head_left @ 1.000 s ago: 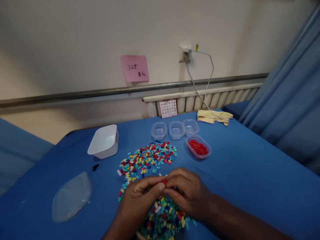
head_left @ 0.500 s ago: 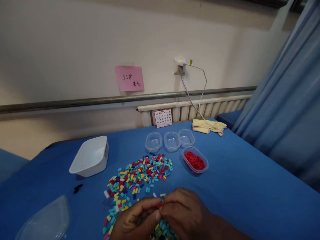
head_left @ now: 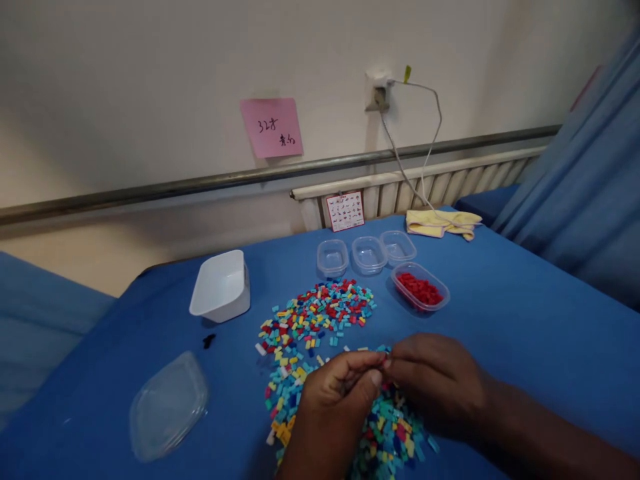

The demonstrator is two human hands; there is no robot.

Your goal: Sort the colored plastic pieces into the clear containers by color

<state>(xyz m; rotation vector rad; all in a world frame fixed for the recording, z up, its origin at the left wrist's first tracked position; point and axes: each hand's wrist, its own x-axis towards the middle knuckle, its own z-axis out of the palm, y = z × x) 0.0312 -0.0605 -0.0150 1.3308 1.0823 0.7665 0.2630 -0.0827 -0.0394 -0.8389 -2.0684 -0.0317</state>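
Note:
My left hand [head_left: 335,407] and my right hand [head_left: 440,383] meet fingertip to fingertip over the pile of small coloured bricks [head_left: 325,310]. A sliver of red shows between the pinching fingers, a small red brick [head_left: 385,361] mostly covered by them. Both hands are closed around it. Bricks in blue, yellow, red, white and green spread on the cloth below and ahead of my hands. Beyond my right hand stands a clear tub [head_left: 440,305] filled with red bricks [head_left: 419,288].
Three clear tubs [head_left: 333,259] stand in a row at the back. A white bin [head_left: 220,287] is on the left, with a clear lid [head_left: 170,407] nearer me. A small black object [head_left: 209,341], a yellow cloth [head_left: 440,223] and a picture card [head_left: 345,211] are also on the blue-covered surface.
The camera view has shifted, so the scene sits further right and, at the back, higher. More of both forearms and of the near pile shows. My hands remain pinched together.

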